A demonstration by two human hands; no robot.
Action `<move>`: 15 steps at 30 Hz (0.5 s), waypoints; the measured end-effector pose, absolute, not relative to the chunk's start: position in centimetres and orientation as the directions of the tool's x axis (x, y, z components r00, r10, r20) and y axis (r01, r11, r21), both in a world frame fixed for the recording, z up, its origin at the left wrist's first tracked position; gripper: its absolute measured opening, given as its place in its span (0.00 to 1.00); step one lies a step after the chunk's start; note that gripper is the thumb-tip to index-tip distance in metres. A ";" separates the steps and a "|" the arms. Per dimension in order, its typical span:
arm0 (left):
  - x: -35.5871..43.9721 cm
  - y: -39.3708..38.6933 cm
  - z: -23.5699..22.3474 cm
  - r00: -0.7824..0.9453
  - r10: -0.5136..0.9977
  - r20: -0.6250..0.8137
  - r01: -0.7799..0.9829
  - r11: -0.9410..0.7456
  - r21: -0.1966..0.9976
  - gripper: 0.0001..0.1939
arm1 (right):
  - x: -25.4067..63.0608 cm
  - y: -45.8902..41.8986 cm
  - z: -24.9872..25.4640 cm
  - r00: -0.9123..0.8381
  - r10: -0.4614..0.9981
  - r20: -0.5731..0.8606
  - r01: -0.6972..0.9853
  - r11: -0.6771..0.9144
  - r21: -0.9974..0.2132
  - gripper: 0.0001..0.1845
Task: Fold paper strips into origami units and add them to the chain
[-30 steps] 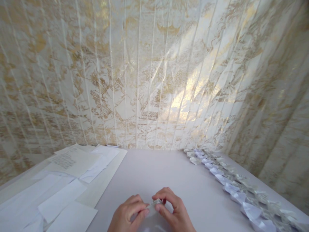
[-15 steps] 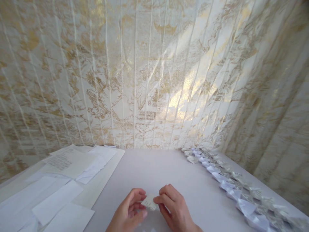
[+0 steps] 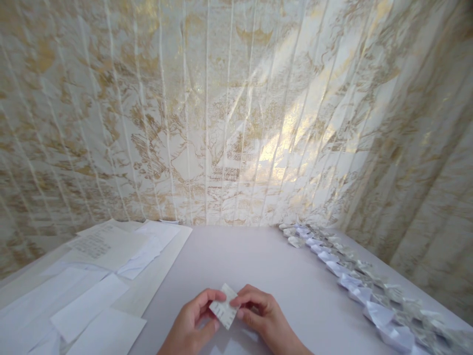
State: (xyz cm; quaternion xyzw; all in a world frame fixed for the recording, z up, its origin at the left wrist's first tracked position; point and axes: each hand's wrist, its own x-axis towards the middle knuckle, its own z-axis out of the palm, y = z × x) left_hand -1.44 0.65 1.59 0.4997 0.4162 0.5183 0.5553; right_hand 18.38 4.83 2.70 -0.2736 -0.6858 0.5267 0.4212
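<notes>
A small folded piece of printed paper point(image 3: 224, 310) is held just above the table, near its front edge, tilted so that it looks like a diamond. My left hand point(image 3: 197, 318) pinches its left side between thumb and fingers. On the opposite side, the fingertips and thumb of my right hand point(image 3: 260, 313) grip the right corner. Dark printed marks show on the paper's lower part. The fingers cover both side corners.
White and printed paper sheets point(image 3: 99, 301) lie overlapped on the left of the pale table point(image 3: 229, 251). Rows of folded paper pieces point(image 3: 349, 282) run along the right side. A gold-patterned curtain point(image 3: 207, 123) hangs behind the table.
The folded paper has turned and tilted up into a diamond, with more of its face showing. My left fingers, looser before, have closed on its left side.
</notes>
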 end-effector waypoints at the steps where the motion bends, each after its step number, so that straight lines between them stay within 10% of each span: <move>1: -1.3 0.4 1.8 0.106 0.992 0.065 -0.137 -0.050 0.989 0.17 | 18.4 4.8 2.7 -0.494 0.824 0.278 -0.061 0.286 -0.956 0.14; 15: -0.9 0.2 2.6 0.012 0.990 0.142 0.001 -0.142 0.990 0.19 | 17.6 4.7 1.8 -0.409 0.903 0.132 -0.040 0.127 -0.991 0.26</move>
